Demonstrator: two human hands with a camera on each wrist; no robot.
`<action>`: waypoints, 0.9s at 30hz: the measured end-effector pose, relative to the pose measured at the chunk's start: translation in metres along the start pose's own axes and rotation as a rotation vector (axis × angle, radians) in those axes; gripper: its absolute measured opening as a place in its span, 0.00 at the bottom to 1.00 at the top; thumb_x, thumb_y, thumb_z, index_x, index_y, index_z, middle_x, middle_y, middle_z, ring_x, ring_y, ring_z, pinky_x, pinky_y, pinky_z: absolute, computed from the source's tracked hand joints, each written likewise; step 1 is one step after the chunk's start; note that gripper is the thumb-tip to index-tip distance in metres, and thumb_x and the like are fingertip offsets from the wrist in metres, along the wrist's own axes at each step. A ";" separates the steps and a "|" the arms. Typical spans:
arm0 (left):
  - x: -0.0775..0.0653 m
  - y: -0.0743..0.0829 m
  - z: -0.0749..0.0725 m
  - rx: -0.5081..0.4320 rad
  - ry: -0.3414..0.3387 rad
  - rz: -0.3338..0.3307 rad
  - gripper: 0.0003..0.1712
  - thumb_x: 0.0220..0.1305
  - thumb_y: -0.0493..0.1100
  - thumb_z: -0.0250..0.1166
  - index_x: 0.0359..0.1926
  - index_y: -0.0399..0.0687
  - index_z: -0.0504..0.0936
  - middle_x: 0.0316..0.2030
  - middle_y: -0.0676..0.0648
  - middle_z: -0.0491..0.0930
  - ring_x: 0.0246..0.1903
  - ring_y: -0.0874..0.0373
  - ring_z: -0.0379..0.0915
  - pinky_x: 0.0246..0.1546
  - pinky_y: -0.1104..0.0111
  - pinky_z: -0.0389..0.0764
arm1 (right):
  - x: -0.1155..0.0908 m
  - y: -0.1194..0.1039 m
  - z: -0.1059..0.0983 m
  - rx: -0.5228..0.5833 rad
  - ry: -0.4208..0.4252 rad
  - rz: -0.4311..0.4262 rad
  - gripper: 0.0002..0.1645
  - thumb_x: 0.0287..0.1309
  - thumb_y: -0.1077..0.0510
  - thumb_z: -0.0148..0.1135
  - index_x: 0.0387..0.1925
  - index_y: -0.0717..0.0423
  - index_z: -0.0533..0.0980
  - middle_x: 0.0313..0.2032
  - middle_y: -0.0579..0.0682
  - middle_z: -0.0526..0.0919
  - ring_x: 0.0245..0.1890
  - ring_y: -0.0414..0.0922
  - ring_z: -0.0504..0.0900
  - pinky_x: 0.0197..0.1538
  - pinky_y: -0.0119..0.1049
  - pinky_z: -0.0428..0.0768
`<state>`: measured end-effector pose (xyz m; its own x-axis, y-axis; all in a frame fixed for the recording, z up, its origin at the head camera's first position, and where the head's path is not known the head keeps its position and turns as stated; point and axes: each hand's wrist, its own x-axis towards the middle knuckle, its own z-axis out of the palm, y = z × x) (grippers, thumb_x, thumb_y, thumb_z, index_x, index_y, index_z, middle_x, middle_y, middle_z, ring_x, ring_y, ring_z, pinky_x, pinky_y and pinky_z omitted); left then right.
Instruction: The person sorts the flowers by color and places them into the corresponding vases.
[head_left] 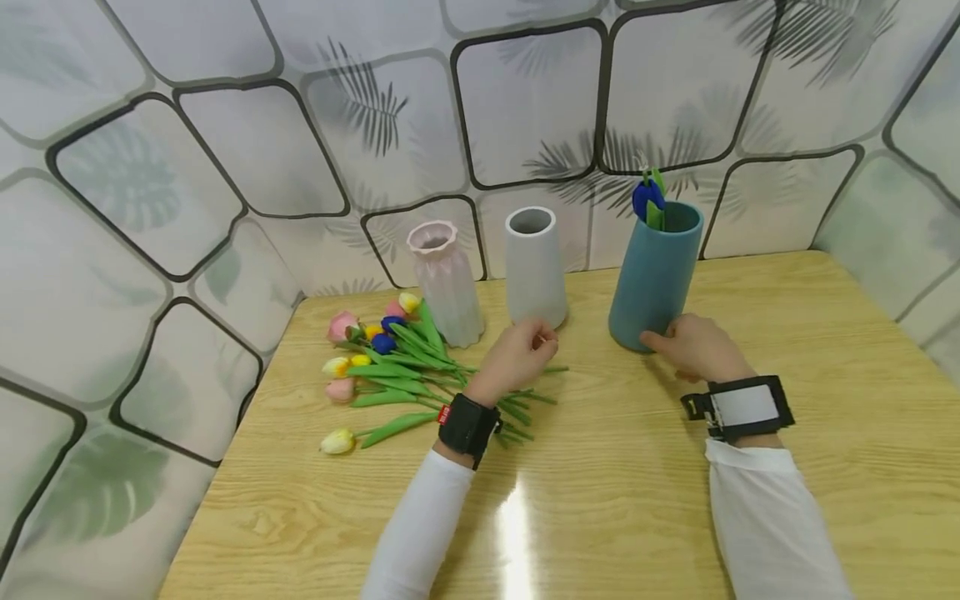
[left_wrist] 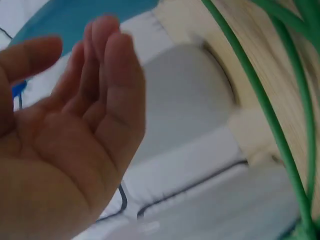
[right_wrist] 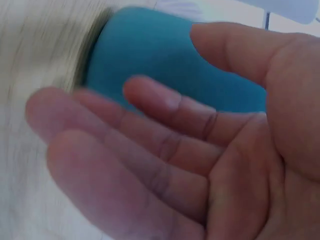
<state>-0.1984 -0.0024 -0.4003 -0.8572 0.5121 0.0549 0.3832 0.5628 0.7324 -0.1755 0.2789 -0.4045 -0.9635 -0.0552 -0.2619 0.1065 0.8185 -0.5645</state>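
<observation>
My right hand (head_left: 701, 346) is beside the base of a teal vase (head_left: 651, 283); its thumb overlaps the vase's lower side in the head view. In the right wrist view its fingers (right_wrist: 125, 165) extend loosely, with nothing gripped. A blue flower (head_left: 648, 202) with green leaves pokes out of the teal vase's mouth. My left hand (head_left: 517, 354) hovers over the stems of the artificial tulips (head_left: 397, 375), in front of a white vase (head_left: 534, 267). Its palm shows bare in the left wrist view, fingers (left_wrist: 120, 75) loosely bent and holding nothing.
A pale pink ribbed vase (head_left: 447, 292) stands left of the white one, right behind the flower heads. The wooden table (head_left: 600, 500) meets a patterned wall covering (head_left: 405, 108) at the back and sides. Pink, yellow, white and blue blooms point left.
</observation>
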 end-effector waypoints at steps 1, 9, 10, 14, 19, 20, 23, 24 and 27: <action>-0.004 -0.004 -0.004 0.013 -0.034 -0.023 0.11 0.75 0.41 0.54 0.48 0.40 0.79 0.31 0.43 0.81 0.22 0.61 0.68 0.24 0.70 0.70 | 0.000 -0.002 0.000 -0.013 -0.011 -0.013 0.29 0.71 0.43 0.52 0.17 0.56 0.70 0.12 0.45 0.69 0.13 0.42 0.70 0.20 0.35 0.66; -0.024 -0.041 -0.022 0.382 -0.070 -0.238 0.07 0.71 0.41 0.60 0.42 0.42 0.80 0.27 0.47 0.78 0.21 0.58 0.67 0.21 0.68 0.66 | -0.001 -0.013 0.003 -0.054 -0.035 -0.064 0.27 0.72 0.48 0.51 0.19 0.58 0.73 0.13 0.46 0.70 0.14 0.41 0.68 0.21 0.35 0.65; -0.025 -0.043 -0.022 0.411 -0.070 -0.247 0.06 0.70 0.41 0.62 0.40 0.42 0.80 0.27 0.47 0.78 0.21 0.57 0.68 0.22 0.68 0.66 | -0.001 -0.013 0.004 -0.052 -0.042 -0.068 0.26 0.72 0.48 0.51 0.21 0.59 0.73 0.14 0.46 0.70 0.15 0.41 0.68 0.21 0.35 0.66; -0.025 -0.048 -0.023 0.479 -0.089 -0.259 0.07 0.68 0.41 0.65 0.34 0.44 0.81 0.25 0.49 0.78 0.21 0.57 0.70 0.20 0.67 0.68 | -0.001 -0.013 0.007 -0.035 -0.083 -0.094 0.24 0.73 0.48 0.51 0.31 0.64 0.75 0.20 0.51 0.76 0.19 0.44 0.74 0.24 0.36 0.71; -0.027 -0.051 -0.025 0.524 -0.036 -0.240 0.07 0.68 0.41 0.65 0.32 0.45 0.81 0.24 0.49 0.79 0.19 0.58 0.71 0.19 0.67 0.69 | 0.000 -0.013 0.011 -0.017 -0.107 -0.129 0.23 0.73 0.48 0.52 0.42 0.68 0.75 0.27 0.56 0.80 0.24 0.46 0.78 0.26 0.37 0.75; -0.028 -0.051 -0.026 0.510 -0.017 -0.230 0.07 0.68 0.41 0.65 0.32 0.45 0.81 0.24 0.49 0.79 0.19 0.58 0.71 0.19 0.67 0.69 | 0.000 -0.013 0.012 -0.014 -0.111 -0.134 0.23 0.72 0.48 0.52 0.42 0.68 0.75 0.27 0.56 0.80 0.23 0.46 0.78 0.26 0.37 0.74; -0.030 -0.053 -0.026 0.417 0.044 -0.193 0.08 0.70 0.39 0.62 0.32 0.43 0.80 0.21 0.49 0.76 0.16 0.59 0.67 0.18 0.69 0.66 | 0.001 -0.013 0.012 -0.015 -0.115 -0.156 0.23 0.72 0.48 0.52 0.42 0.68 0.74 0.26 0.55 0.79 0.22 0.45 0.76 0.25 0.37 0.73; -0.030 -0.053 -0.026 0.367 0.070 -0.183 0.08 0.71 0.38 0.61 0.32 0.43 0.80 0.20 0.50 0.74 0.16 0.60 0.66 0.17 0.69 0.65 | 0.001 -0.013 0.012 -0.021 -0.109 -0.169 0.23 0.72 0.48 0.52 0.43 0.68 0.75 0.26 0.55 0.79 0.22 0.45 0.76 0.26 0.37 0.73; -0.032 -0.053 -0.028 0.222 0.157 -0.165 0.11 0.72 0.38 0.56 0.31 0.40 0.79 0.16 0.49 0.69 0.14 0.59 0.62 0.17 0.70 0.62 | 0.004 -0.016 0.016 -0.051 -0.061 -0.216 0.24 0.72 0.49 0.53 0.45 0.70 0.75 0.30 0.56 0.81 0.26 0.45 0.78 0.29 0.40 0.76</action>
<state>-0.2004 -0.0667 -0.4219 -0.9499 0.3057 0.0646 0.2857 0.7663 0.5754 -0.1771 0.2565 -0.4093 -0.9458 -0.2654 -0.1873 -0.1142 0.8115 -0.5731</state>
